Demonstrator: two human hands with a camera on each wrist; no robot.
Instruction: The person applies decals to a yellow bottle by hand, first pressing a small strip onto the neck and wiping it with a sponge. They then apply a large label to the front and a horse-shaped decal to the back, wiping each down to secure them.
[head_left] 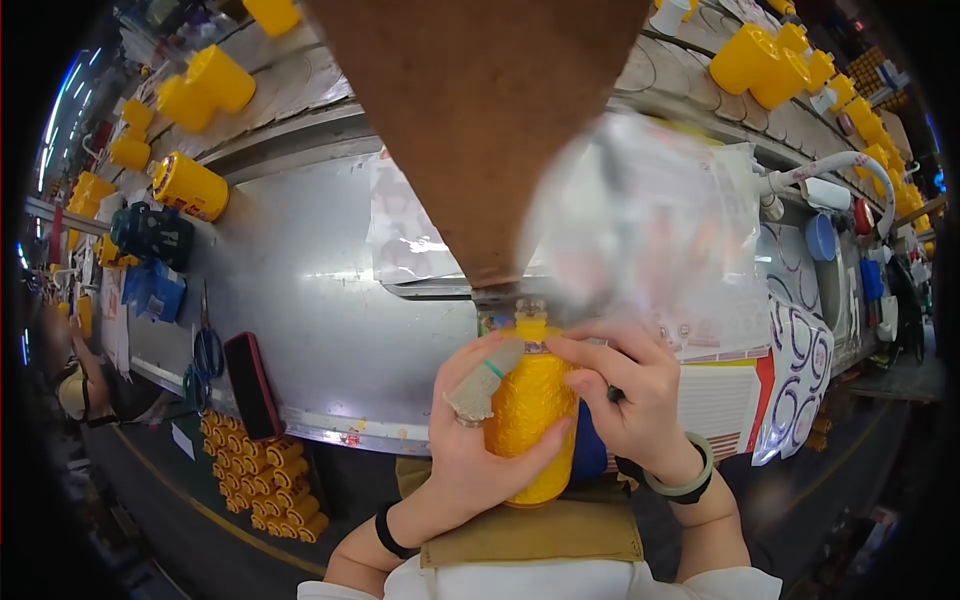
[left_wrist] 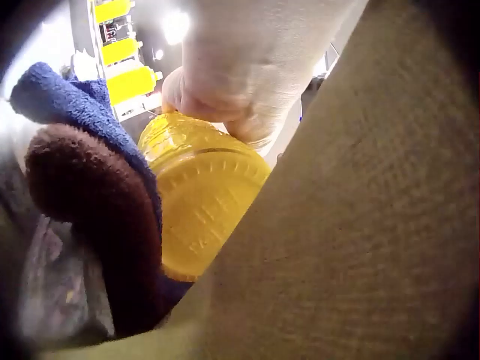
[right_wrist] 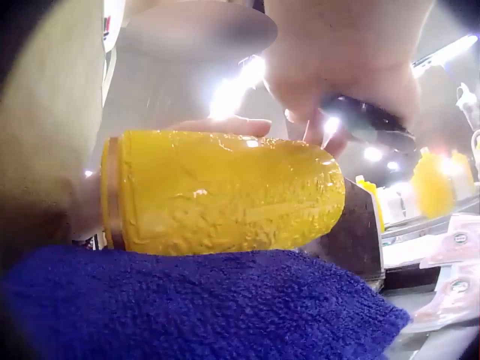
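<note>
A yellow bottle (head_left: 535, 425) with a textured surface stands close to the person's apron, its narrow neck pointing away. The left hand (head_left: 470, 430) grips its left side, thumb across the front; a whitish pad with a green band covers some of those fingers. At the neck, the right hand (head_left: 625, 390) pinches with thumb and forefinger, a small dark item at its curled fingers. The left wrist view shows the base of the bottle (left_wrist: 210, 210). In the right wrist view the bottle (right_wrist: 225, 195) lies above a blue towel (right_wrist: 202, 307), with the right hand (right_wrist: 345, 67) over its neck end.
A phone (head_left: 253, 385) and blue scissors (head_left: 207, 350) lie on the metal table (head_left: 300, 240) at the left. Printed plastic sheets (head_left: 700, 250) cover its right part. More yellow bottles (head_left: 192, 187) stand at the left and along the conveyor (head_left: 300, 75). Stacked yellow pieces (head_left: 260, 480) sit below left.
</note>
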